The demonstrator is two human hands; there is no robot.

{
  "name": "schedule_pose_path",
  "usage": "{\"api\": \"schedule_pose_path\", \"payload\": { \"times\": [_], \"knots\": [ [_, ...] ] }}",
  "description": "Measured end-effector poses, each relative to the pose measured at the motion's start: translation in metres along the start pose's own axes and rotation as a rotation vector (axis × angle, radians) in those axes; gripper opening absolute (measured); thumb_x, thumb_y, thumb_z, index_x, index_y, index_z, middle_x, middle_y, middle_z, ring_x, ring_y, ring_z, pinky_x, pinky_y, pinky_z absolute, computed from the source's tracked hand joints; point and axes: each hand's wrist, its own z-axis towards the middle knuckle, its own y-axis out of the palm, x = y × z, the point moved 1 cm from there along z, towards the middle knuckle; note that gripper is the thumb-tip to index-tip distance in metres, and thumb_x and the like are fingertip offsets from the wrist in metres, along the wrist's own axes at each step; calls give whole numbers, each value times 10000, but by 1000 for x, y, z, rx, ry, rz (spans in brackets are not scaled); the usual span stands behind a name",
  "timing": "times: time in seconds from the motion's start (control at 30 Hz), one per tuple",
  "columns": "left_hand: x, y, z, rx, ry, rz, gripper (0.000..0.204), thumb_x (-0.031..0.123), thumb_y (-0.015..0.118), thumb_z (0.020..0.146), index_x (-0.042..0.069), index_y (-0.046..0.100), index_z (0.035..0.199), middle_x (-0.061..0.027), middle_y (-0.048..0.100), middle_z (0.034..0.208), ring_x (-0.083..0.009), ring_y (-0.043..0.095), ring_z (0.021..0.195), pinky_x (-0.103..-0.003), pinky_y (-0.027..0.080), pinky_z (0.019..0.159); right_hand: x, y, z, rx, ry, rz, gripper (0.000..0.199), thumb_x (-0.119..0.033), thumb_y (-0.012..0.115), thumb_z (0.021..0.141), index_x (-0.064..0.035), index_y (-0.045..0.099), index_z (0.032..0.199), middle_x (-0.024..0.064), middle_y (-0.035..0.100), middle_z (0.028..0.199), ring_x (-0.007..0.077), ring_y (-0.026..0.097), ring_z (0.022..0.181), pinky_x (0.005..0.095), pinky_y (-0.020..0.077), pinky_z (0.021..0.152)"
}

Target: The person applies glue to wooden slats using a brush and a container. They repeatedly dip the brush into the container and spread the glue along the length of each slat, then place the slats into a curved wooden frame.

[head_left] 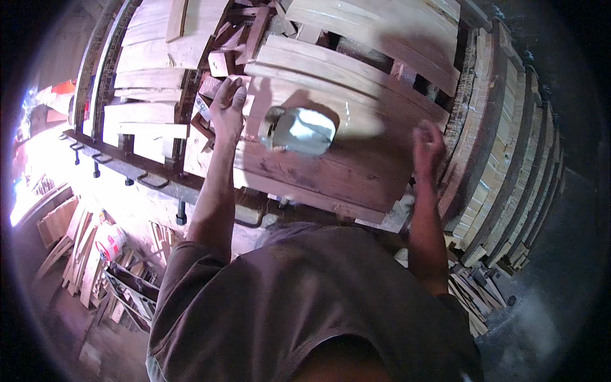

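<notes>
My left hand (pixel 228 107) is over the left ends of the pale planks, beside several small wooden blocks (pixel 220 63). Its fingers are bent but apart, and I see nothing held in them. My right hand (pixel 429 149) hovers near the right end of the wide boards (pixel 369 169), its fingers curled and smeared by motion; whether it holds anything is unclear. Between the hands, a shiny squarish container (pixel 303 131) rests on the boards, its bright face catching the light. A dark shadow falls across the boards at the right.
A metal clamp rail (pixel 159 184) with hooks and bolts runs along the left front. To the right rise curved stacks of wooden panels (pixel 503 153). Wood strips (pixel 79 261) and a white-and-red bucket (pixel 111 242) are at the lower left, with more offcuts (pixel 474 299) at lower right.
</notes>
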Motion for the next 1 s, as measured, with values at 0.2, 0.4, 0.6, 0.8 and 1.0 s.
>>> {"api": "schedule_pose_path", "payload": {
  "times": [0.2,0.4,0.6,0.8,1.0],
  "knots": [
    [-42,-34,-63,89,84,121,386,169,595,953,-65,566,1259,-132,648,1176,-184,584,1096,-298,435,968,-93,103,-91,-277,-174,-76,230,-53,653,781,-61,660,1010,177,683,952,361,662,912,428,518,793],
    [-46,-38,-106,212,85,374,398,90,641,863,-75,580,1221,-201,623,1206,-277,593,1103,-349,444,966,-123,130,-89,-401,-351,-292,298,4,637,708,13,649,1005,255,628,1053,400,610,998,464,490,857],
    [-48,-25,-113,276,172,656,480,84,650,800,-63,544,1244,-232,595,1158,-381,493,1152,-435,367,1028,-132,139,-90,-284,-669,-603,245,16,571,704,32,645,938,269,611,1032,420,579,941,471,480,828],
    [-78,-2,-112,291,284,993,481,236,572,856,30,457,1275,-262,418,1353,-426,343,1284,-546,203,1106,-150,139,-97,-286,-776,-648,190,-64,552,741,21,630,892,217,550,964,381,527,958,500,438,817],
    [-75,11,-114,236,173,1225,502,325,434,905,77,441,1341,-302,359,1402,-461,288,1335,-582,116,1134,-144,139,-106,-332,-690,-730,179,-99,530,781,11,605,900,204,534,951,376,514,968,502,425,808]
  ]
}}
